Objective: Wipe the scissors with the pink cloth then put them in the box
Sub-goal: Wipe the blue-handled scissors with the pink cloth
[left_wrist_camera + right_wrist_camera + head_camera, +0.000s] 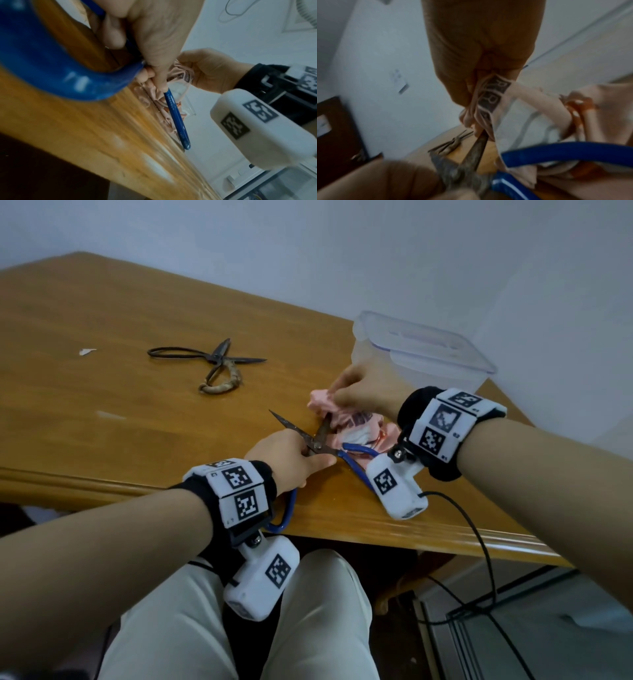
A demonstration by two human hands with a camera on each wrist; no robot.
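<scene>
Blue-handled scissors (317,440) with rusty blades lie spread open near the table's front edge. My left hand (291,455) grips them at the pivot, fingers curled round the blue handle (176,117). My right hand (363,393) pinches the pink cloth (346,422) around the far part of one blade (476,152). The other blade points left, bare. The clear plastic box (421,354) stands behind my right hand near the wall, its lid resting on top.
A second pair of old dark iron scissors (212,364) lies open in the middle of the wooden table (102,320). A small white scrap (87,351) lies far left. A black cable (479,542) hangs off the front edge at the right.
</scene>
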